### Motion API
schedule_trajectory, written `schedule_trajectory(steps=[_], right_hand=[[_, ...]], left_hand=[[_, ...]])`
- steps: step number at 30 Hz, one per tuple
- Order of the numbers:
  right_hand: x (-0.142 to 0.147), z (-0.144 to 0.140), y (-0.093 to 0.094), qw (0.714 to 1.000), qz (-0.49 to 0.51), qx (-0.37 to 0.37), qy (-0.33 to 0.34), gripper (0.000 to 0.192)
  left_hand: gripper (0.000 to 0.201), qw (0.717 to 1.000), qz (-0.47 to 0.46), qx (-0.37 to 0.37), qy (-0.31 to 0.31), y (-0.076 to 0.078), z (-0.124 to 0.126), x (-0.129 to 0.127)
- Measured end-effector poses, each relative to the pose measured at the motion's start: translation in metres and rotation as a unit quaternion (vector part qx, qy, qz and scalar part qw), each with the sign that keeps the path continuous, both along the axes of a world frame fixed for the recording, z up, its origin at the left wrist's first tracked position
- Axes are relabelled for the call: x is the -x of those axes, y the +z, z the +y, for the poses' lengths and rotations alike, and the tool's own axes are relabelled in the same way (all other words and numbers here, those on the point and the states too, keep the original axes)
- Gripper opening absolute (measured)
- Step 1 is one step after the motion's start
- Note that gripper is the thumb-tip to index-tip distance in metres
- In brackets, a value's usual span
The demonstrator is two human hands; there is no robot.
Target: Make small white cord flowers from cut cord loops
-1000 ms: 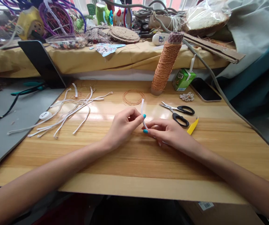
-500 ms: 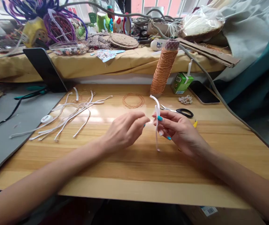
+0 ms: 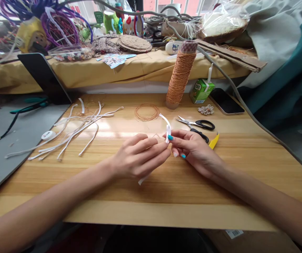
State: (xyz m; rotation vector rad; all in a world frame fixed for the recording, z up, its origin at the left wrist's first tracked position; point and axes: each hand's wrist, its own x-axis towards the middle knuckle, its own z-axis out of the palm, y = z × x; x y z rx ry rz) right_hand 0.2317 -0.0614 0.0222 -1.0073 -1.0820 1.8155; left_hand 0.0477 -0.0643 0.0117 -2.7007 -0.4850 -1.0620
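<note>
Tabletop (image 3: 145, 207), wood: front edge in full view, bare wood from both hands down to it; further bare wood between the loose white strips (image 3: 96, 119) and the left hand (image 3: 142, 156). Tighter at the right hand (image 3: 193, 146): scissors (image 3: 195, 123) and yellow tool (image 3: 214, 141) lie just beyond it.

White strip, one (image 3: 168, 130): in the air near the table's middle, pinched between right thumb and forefinger, upper end curving left. Left fingers: curled, tips at the strip; their grip is hidden, cannot tell. A white end shows beneath the left hand.

Changes, against half a second ago: left hand, then apart from the strip, now meets it; strip's tail no longer hangs straight below the right hand; the scissors' nearer handle, then covered, now shows.

Surface, far side: coil of thin copper-coloured wire (image 3: 147, 120); orange cord spool (image 3: 180, 77), upright, leaning slightly; green drink carton (image 3: 201, 92); dark phone (image 3: 227, 101), flat. Behind: cluttered ledge, yellow cloth (image 3: 87, 75), barred window.
</note>
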Motion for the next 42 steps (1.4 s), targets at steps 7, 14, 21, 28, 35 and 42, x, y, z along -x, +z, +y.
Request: schedule_trajectory(steps=[7, 14, 21, 28, 35, 42], right_hand=[[0.000, 0.000, 0.000, 1.000, -0.009, -0.017, 0.009, 0.019], [0.001, 0.000, -0.001, 0.999, -0.036, -0.008, 0.034, 0.021], [0.001, 0.000, -0.001, 0.999, -0.027, -0.003, 0.046, 0.025], [0.000, 0.002, -0.004, 0.997, -0.017, -0.007, 0.074, 0.023], [-0.001, 0.004, -0.005, 0.995, -0.007, -0.016, 0.100, 0.020], [-0.002, 0.005, -0.003, 0.991, -0.018, -0.021, 0.129, 0.022]], left_hand=[[0.011, 0.968, -0.144, 0.206, 0.026, 0.007, -0.004, -0.014], [0.011, 0.810, -0.275, 0.516, 0.051, 0.012, -0.003, -0.019], [0.009, 0.736, -0.293, 0.610, -0.004, 0.009, 0.003, -0.020], [0.015, 0.709, -0.288, 0.643, 0.011, 0.004, 0.006, -0.020], [0.025, 0.651, -0.273, 0.708, 0.014, 0.004, 0.010, -0.017], [0.020, 0.583, -0.275, 0.764, -0.027, 0.006, 0.010, -0.015]])
